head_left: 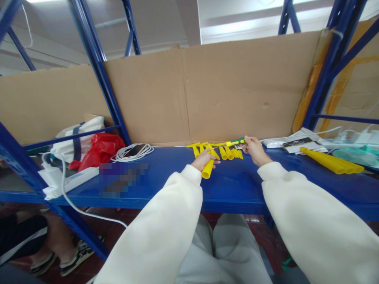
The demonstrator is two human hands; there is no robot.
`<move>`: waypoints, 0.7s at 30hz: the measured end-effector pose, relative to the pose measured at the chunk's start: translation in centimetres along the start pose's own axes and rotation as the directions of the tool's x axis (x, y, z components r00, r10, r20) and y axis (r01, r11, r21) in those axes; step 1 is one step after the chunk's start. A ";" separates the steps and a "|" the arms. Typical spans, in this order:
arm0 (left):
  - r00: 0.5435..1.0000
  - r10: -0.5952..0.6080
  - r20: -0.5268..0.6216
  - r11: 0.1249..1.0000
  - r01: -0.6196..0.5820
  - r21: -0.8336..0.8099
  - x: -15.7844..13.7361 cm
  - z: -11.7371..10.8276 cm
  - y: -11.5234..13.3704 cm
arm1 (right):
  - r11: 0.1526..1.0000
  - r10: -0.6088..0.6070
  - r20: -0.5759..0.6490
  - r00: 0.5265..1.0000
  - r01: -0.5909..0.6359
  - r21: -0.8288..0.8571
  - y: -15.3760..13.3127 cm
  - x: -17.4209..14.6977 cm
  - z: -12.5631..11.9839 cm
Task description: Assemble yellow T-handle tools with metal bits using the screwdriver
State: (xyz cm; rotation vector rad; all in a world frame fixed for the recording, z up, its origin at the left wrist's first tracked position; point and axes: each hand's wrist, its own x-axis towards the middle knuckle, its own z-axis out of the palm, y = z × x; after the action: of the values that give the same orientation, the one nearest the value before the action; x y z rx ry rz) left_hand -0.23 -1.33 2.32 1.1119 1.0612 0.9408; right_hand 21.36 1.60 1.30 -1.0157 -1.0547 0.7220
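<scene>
My left hand (203, 159) is closed around a yellow plastic cone-shaped tube (207, 170), its wide round end facing me. In my right hand (256, 150) is a screwdriver (236, 142) with a green and yellow handle. Its thin metal shaft points left towards the far end of the held tube; whether the tip touches it I cannot tell. Behind and between my hands, a row of similar yellow tubes (227, 153) lies on the blue shelf (233, 185) near the cardboard.
Larger yellow tubes (334, 162) lie at the right beside a black and white packet (302, 145). On the left are a coiled white cable (133, 153), a red plastic bag (102, 150) and a white power strip (72, 182). A cardboard panel (237, 90) backs the shelf. Another person's legs (56, 236) show lower left.
</scene>
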 end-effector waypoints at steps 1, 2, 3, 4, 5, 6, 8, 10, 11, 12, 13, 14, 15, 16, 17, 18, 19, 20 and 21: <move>1.000 0.001 0.001 1.000 -0.001 -0.001 0.0 0.0 0.0 | 1.000 -0.005 -0.001 1.000 0.005 -0.002 -0.1 -0.1 0.0; 1.000 0.003 0.001 1.000 -0.003 0.000 0.1 0.0 0.0 | 1.000 -0.020 -0.002 1.000 0.020 -0.003 -0.2 -0.2 0.1; 1.000 0.002 0.000 1.000 -0.002 0.002 0.1 0.0 0.0 | 0.999 -0.044 0.000 0.999 0.044 -0.003 -0.3 -0.3 0.1; 1.000 0.000 -0.002 1.000 0.000 0.004 0.1 0.0 0.0 | 0.997 -0.076 0.006 0.997 0.076 -0.002 -0.4 -0.4 0.2; 1.000 -0.004 -0.005 1.000 0.004 0.004 0.1 0.0 0.0 | 0.994 -0.109 0.014 0.994 0.109 0.000 -0.5 -0.6 0.2; 1.000 -0.007 -0.008 1.000 0.007 0.003 0.1 0.0 0.0 | 0.990 -0.139 0.023 0.990 0.139 0.003 -0.6 -0.7 0.3; 1.000 -0.012 -0.010 1.000 0.012 0.002 0.1 0.0 0.1 | 0.985 -0.170 0.033 0.985 0.170 0.005 -0.7 -0.8 0.3; 1.000 -0.014 -0.006 1.000 0.014 0.003 0.0 0.0 0.1 | 0.988 -0.155 0.021 0.988 0.155 0.006 -0.8 -0.8 0.3; 1.000 -0.014 -0.003 1.000 0.014 0.001 0.0 0.0 0.1 | 0.991 -0.132 0.009 0.991 0.132 0.009 -0.8 -0.7 0.3; 1.000 -0.014 -0.003 1.000 0.014 -0.002 0.0 0.0 0.2 | 0.994 -0.104 -0.005 0.995 0.104 0.016 -0.8 -0.7 0.3; 1.000 -0.014 -0.006 1.000 0.014 -0.006 0.0 0.1 0.2 | 0.997 -0.074 -0.016 0.997 0.075 0.027 -0.8 -0.7 0.2; 1.000 -0.013 -0.010 1.000 0.013 -0.009 -0.1 0.1 0.2 | 0.998 -0.044 -0.023 0.999 0.045 0.041 -0.9 -0.7 0.2; 1.000 -0.011 -0.013 1.000 0.011 -0.012 -0.1 0.1 0.1 | 0.998 -0.015 -0.022 1.000 0.016 0.057 -1.0 -0.7 0.1; 1.000 -0.011 -0.016 1.000 0.011 -0.015 -0.1 0.1 0.1 | 0.997 0.011 -0.018 1.000 -0.010 0.074 -1.0 -0.8 0.0; 1.000 -0.011 -0.017 1.000 0.011 -0.018 -0.1 0.1 0.1 | 0.995 0.035 -0.004 0.999 -0.034 0.091 -1.2 -0.9 -0.1; 1.000 -0.012 -0.019 1.000 0.012 -0.021 -0.1 0.1 0.1 | 0.993 0.055 0.022 0.998 -0.057 0.106 -1.3 -1.0 -0.1; 1.000 -0.014 -0.021 1.000 0.013 -0.026 -0.1 0.1 0.1 | 0.990 0.069 0.055 0.996 -0.076 0.120 -1.4 -1.1 -0.2; 1.000 -0.015 -0.026 0.999 0.014 -0.031 -0.1 0.1 0.0 | 0.987 0.079 0.087 0.993 -0.090 0.131 -1.6 -1.1 -0.3; 0.999 -0.014 -0.032 0.999 0.013 -0.036 0.0 0.1 0.0 | 0.985 0.084 0.119 0.989 -0.101 0.141 -1.7 -1.1 -0.4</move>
State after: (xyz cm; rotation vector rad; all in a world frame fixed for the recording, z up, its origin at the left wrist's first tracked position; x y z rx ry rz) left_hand -0.10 -1.38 2.33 1.0615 1.0728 0.9660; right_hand 21.40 -0.19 2.42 -0.9104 -1.0401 0.9280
